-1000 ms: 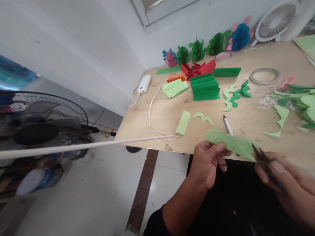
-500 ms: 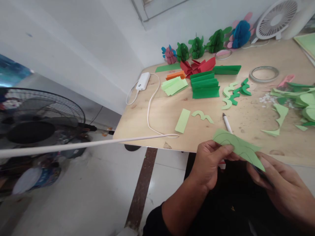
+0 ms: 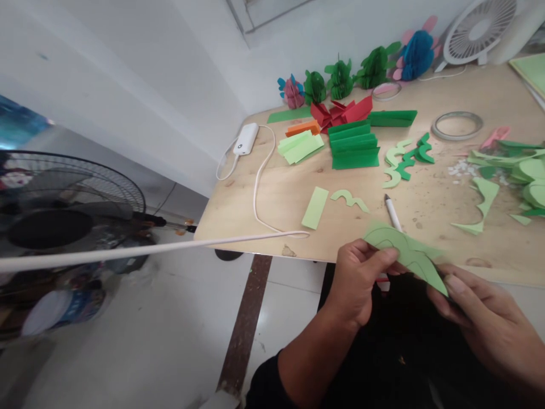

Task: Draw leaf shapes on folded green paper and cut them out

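Note:
My left hand [image 3: 355,275] pinches a light green paper [image 3: 394,241] between thumb and fingers, just beyond the table's front edge. Curved pencil lines run across the sheet. My right hand [image 3: 477,301] is closed at the paper's right end around scissors [image 3: 433,266], of which only a thin dark bit shows; the handles are hidden in the fingers. Along the paper's upper side, a blurred strip stands apart from the lower part. A white pen [image 3: 392,212] lies on the table just behind the paper. To its left are a wavy light green cutout [image 3: 349,200] and a light green rectangle [image 3: 315,208].
Folded green paper [image 3: 354,149], red paper [image 3: 340,115] and a tape roll [image 3: 457,126] lie farther back. Paper scraps [image 3: 485,204] crowd the right. Honeycomb paper figures [image 3: 340,79] line the wall. A white cable [image 3: 162,248] crosses the left front edge.
The paper and both hands have shifted slightly left. A strip along the paper's upper edge now stands apart and blurred, and a dark scissor edge shows beside it.

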{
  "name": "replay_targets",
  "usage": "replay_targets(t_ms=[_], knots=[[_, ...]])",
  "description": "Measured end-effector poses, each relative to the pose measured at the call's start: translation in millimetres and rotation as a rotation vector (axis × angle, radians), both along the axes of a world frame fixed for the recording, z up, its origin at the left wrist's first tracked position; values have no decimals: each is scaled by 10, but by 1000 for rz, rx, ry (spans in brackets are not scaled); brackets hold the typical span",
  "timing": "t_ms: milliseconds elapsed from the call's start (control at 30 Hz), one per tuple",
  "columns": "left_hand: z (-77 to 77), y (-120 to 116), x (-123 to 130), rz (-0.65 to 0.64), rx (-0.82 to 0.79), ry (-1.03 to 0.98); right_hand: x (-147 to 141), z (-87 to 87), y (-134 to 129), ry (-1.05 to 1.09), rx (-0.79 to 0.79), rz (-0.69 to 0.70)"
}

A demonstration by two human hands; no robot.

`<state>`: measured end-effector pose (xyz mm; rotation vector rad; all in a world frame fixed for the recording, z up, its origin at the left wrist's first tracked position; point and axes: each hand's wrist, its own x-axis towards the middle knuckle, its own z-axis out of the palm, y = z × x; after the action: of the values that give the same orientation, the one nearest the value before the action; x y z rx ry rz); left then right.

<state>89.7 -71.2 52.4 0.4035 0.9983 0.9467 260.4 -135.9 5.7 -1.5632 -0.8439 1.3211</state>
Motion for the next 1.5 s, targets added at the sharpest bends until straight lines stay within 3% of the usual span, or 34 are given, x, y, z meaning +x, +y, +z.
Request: replay_targets(t_ms=[133,500,1000,1500], knots=[[-42,-28,9,-55,42,26,-16,30,19,120,-52,99],[85,-100,115,0,113,-18,-138,143,93,41,61,98],[59,-95,168,9,191,34,-231,273,142,-30,49,116],[33,-116,205,14,208,51,-221,247,134,-12,71,115]])
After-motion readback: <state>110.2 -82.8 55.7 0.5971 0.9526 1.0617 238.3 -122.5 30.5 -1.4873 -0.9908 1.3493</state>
